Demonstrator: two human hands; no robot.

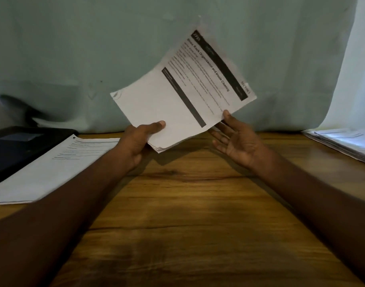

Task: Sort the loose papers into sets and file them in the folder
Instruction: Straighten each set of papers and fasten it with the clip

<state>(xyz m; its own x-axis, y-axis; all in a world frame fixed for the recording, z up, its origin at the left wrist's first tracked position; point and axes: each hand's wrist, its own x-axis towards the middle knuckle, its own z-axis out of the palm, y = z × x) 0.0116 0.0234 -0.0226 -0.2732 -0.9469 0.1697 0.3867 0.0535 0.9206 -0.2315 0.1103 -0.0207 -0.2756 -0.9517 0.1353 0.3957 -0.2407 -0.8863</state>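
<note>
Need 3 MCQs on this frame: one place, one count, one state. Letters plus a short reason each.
1. Where does the black folder lie?
A. far left of the table
B. far right
C. in the hands

2. How many lots of paper lie on the table?
A. none
B. two
C. five

3. What is the left hand doing?
A. resting flat on the table
B. gripping the held stack
C. pointing at the curtain

Key:
1 A: the folder sits at the left edge, partly under the left sheets.
2 B: the left sheets and a right pile.
3 B: its thumb lies on top of the stack; the right hand touches the edge with its thumb, fingers spread.
</note>
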